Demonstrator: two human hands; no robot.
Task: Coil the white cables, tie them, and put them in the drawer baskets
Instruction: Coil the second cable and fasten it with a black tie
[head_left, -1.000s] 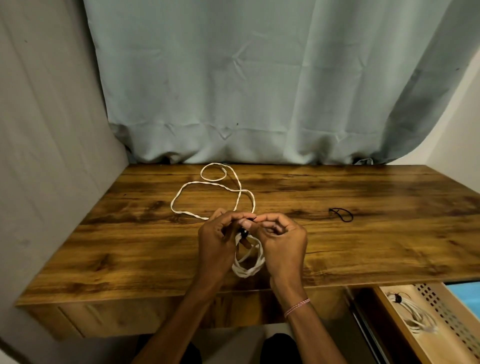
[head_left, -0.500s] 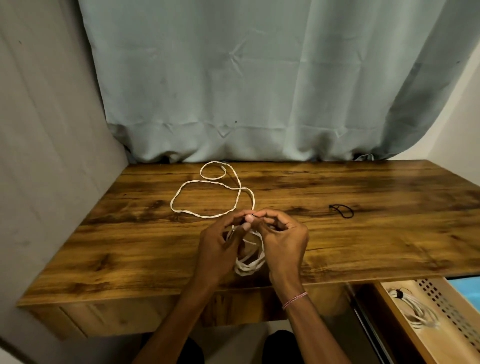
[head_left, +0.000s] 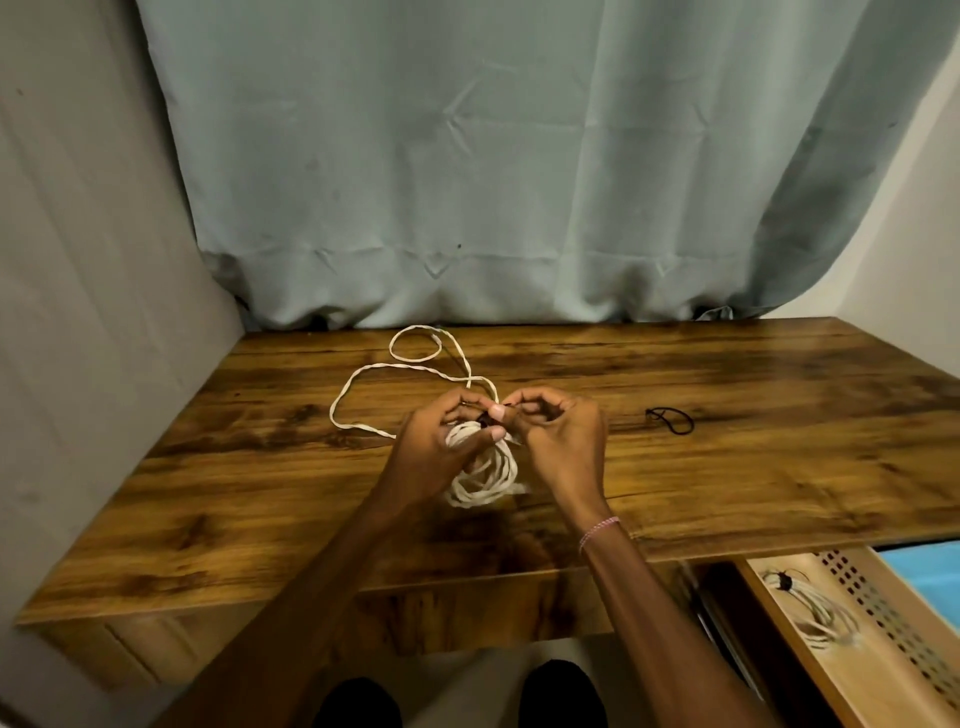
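A coiled white cable (head_left: 485, 480) hangs over the wooden table (head_left: 727, 467) between both hands. My left hand (head_left: 441, 441) grips the top of the coil. My right hand (head_left: 563, 434) pinches a thin black tie (head_left: 485, 418) at the coil's top, against my left thumb. A second white cable (head_left: 395, 374) lies loose in loops on the table behind my hands. A spare black tie (head_left: 670, 418) lies on the table to the right. One tied white coil (head_left: 810, 608) rests in the open drawer basket (head_left: 883, 613) at the lower right.
A grey-green curtain (head_left: 493, 182) hangs behind the table. A grey wall (head_left: 93, 312) closes the left side. The drawer stands open under the table's right front edge, with a blue surface (head_left: 930, 577) beyond it.
My hands have drawn slightly apart at the top of the coil, and the black tie now shows between the fingertips. The loose cable has not moved.
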